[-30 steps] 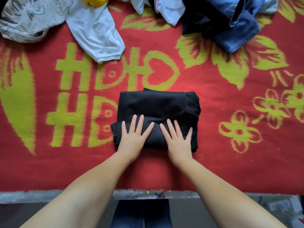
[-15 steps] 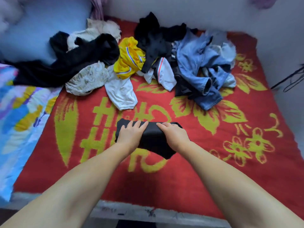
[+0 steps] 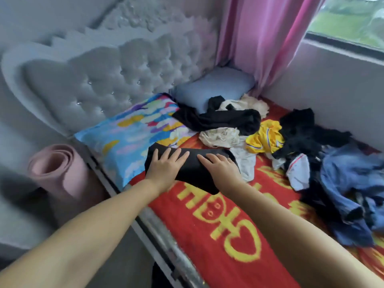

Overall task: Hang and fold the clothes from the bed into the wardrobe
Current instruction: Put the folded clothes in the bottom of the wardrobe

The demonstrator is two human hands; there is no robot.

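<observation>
A folded black garment (image 3: 193,164) is held off the red and yellow blanket (image 3: 226,229), over the bed's left part near a colourful pillow. My left hand (image 3: 165,168) grips its left end with fingers laid over the top. My right hand (image 3: 221,170) grips its right end the same way. Both thumbs are hidden beneath the cloth. A loose pile of clothes lies further back and right: a black piece (image 3: 228,119), a yellow shirt (image 3: 264,136), a cream top (image 3: 220,136) and blue jeans (image 3: 349,183).
A colourful pillow (image 3: 128,136) and a blue pillow (image 3: 214,86) lie against the grey tufted headboard (image 3: 99,71). A rolled pink mat (image 3: 56,169) stands on the floor left of the bed. A pink curtain (image 3: 259,38) and a window (image 3: 349,21) are behind.
Both hands went from pressing flat on the folded black garment to gripping it and lifting it off the blanket. The view has turned left toward the headboard.
</observation>
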